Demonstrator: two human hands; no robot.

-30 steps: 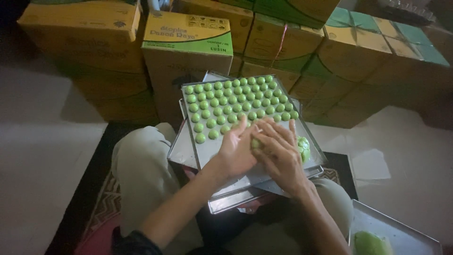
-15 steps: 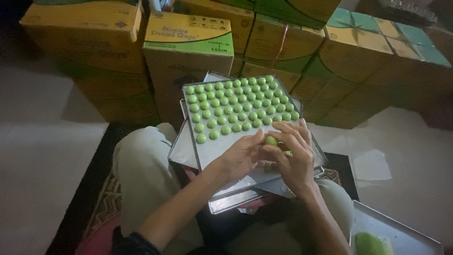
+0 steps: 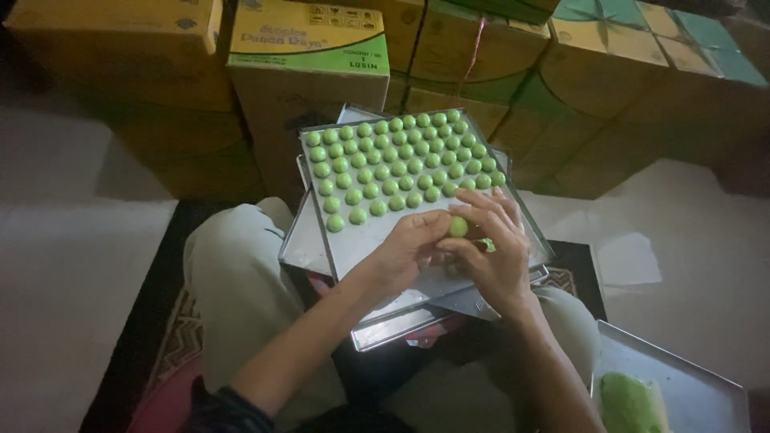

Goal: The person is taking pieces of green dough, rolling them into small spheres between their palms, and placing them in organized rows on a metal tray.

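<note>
Your left hand (image 3: 409, 248) and right hand (image 3: 493, 252) have drawn together, their grip now pinching one small round green dough ball (image 3: 458, 227) above the flat metal tray (image 3: 361, 240) on your lap, beside roughly sixty balls already set in rows (image 3: 401, 160).

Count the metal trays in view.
4, at least: the top tray bearing green balls, two tray edges stacked beneath on the lap, one tray lower right holding green dough. The stack may hide more.
</note>
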